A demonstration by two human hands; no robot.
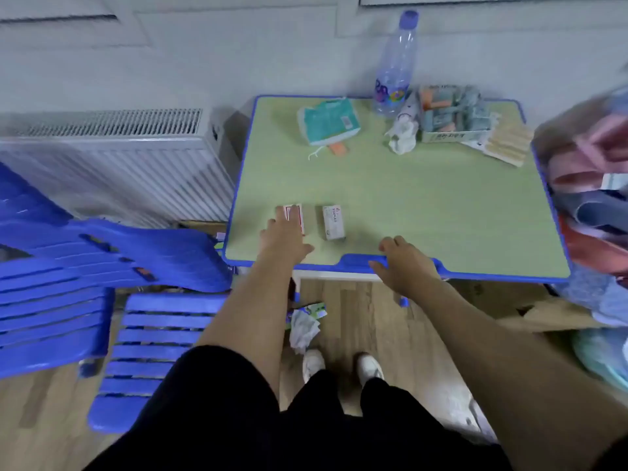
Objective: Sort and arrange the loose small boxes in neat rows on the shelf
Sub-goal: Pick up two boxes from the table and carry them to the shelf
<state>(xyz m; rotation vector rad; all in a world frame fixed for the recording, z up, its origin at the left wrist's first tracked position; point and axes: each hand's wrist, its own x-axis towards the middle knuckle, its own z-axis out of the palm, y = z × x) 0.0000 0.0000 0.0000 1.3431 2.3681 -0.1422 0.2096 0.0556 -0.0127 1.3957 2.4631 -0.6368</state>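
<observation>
- Right, far left of both hands: stacked blue slatted chairs (pixel 112 266) and a white radiator (pixel 112 158), well apart from the fingers, not part of the job.
- Left hand (pixel 283 237) lies flat on the green desk (pixel 407 205), fingers straight and spread, fingertips on the red-and-white box (pixel 296 217); touching or pressing, no curl round it.
- Just to the right of those fingers, with a gap between, the white staples box (pixel 333 222) lies flat, long side pointing away from the person, nothing touching it.
- Both boxes look roughly parallel, near the desk's front edge; looks like the step in hand is lining the first one up beside the second.
- To do it well, probably: slide the red-and-white box with flat fingers, not lift it, until the near ends are level with the staples box, and watch the fingertips don't skew it.
- Right hand (pixel 404 261) rests on the blue front rim, right of the staples box, fingers loosely bent, holding nothing; could steady the white box if it gets nudged.
- Far beyond both sets of fingers, at the back: a teal tissue pack (pixel 328 122), a clear bottle (pixel 396 66), a tray of small packets (pixel 453 112).
- No shelf in view, so I can't tell where the rows finally go.
- Right of the right hand: a blurred fabric pile (pixel 591 185).
</observation>
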